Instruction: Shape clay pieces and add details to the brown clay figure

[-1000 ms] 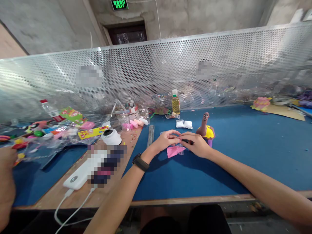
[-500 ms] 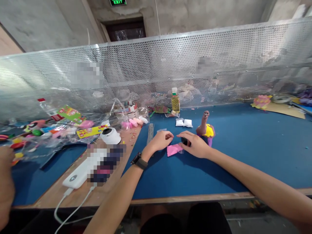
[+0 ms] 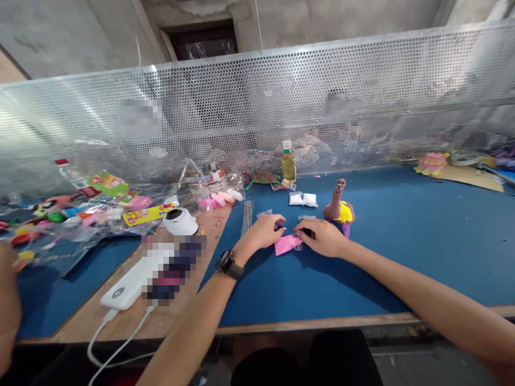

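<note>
A pink clay packet with a clear plastic end lies on the blue mat between my hands. My left hand is just left of it, fingers curled in a pinch; anything small in them is too hard to make out. My right hand is at the packet's right end, fingers bent and thumb tucked under. A dark patch shows beneath those fingers, and what they hold is hidden. Behind my right hand stands a clay figure with a long brown neck, yellow body and purple legs.
Two white packets and a bottle of yellow liquid stand farther back. Thin wires lie left of my left hand. A white camera and a power bank sit on the wooden strip. Another person's arm shows at far left.
My left fingers have curled slightly closer over the pink packet. My right fingertips have drawn together and shifted a little. The view has tilted down slightly.
</note>
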A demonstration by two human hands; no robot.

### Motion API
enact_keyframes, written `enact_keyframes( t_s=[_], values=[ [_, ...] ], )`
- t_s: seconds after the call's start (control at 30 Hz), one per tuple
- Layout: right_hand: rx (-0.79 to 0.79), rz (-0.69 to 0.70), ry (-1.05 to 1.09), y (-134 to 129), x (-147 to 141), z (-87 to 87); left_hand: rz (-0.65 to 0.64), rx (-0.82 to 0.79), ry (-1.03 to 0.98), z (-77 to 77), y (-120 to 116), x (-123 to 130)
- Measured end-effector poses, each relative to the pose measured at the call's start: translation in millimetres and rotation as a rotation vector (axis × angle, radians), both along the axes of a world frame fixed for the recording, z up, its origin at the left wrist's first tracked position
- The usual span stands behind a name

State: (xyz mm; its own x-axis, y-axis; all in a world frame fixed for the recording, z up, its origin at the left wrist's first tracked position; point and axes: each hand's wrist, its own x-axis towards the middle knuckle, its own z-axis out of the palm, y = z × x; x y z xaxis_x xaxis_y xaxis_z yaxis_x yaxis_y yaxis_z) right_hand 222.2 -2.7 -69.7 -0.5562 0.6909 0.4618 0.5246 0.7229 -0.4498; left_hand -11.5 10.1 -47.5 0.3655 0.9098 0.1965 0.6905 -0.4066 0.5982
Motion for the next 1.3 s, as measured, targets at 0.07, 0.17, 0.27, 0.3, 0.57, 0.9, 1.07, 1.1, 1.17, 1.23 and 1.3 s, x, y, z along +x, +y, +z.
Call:
enact_keyframes(
  t_s=[0.07, 0.17, 0.27, 0.3, 0.57, 0.9, 1.07, 1.1, 1.17, 1.23, 1.3],
  values=[
    [-0.010, -0.012, -0.008, -1.0, 0.0, 0.8, 0.024, 0.014, 0.017, 4.5, 1.2, -5.0],
    [-0.001, -0.061, -0.019, -3.7, -0.3, 2.2, 0.050, 0.057, 0.052, 12.3, 1.4, -11.0],
    [0.009, -0.137, -0.048, -6.5, -0.1, 4.5, 0.024, 0.041, 0.081, 18.2, -2.1, -11.2],
    [0.014, -0.149, -0.057, -7.2, 0.2, 5.6, -0.003, 0.025, 0.078, 19.4, -4.0, -9.9],
    [0.038, -0.105, -0.173, -11.7, 3.6, 11.4, -0.255, -0.106, 0.141, 19.2, -13.0, -1.5],
    [-0.079, 0.071, -0.103, -5.1, 6.5, 8.9, -0.209, -0.198, 0.225, 18.7, -10.1, -4.1],
    [-0.133, 0.151, -0.040, -0.4, 5.6, 5.8, -0.216, -0.176, 0.214, 18.7, -12.1, -2.8],
    [-0.145, 0.145, -0.033, 0.4, 5.7, 5.3, -0.212, -0.160, 0.220, 18.9, -13.2, -2.0],
    [-0.158, 0.117, -0.027, 1.7, 6.2, 4.6, -0.199, -0.100, 0.247, 18.5, -15.8, 0.4],
    [-0.162, 0.098, -0.028, 2.4, 6.9, 4.3, -0.194, 0.007, 0.292, 17.0, -18.6, 4.1],
    [-0.169, 0.089, -0.029, 2.5, 7.3, 4.5, -0.202, 0.139, 0.362, 14.6, -21.2, 8.8]
  ],
)
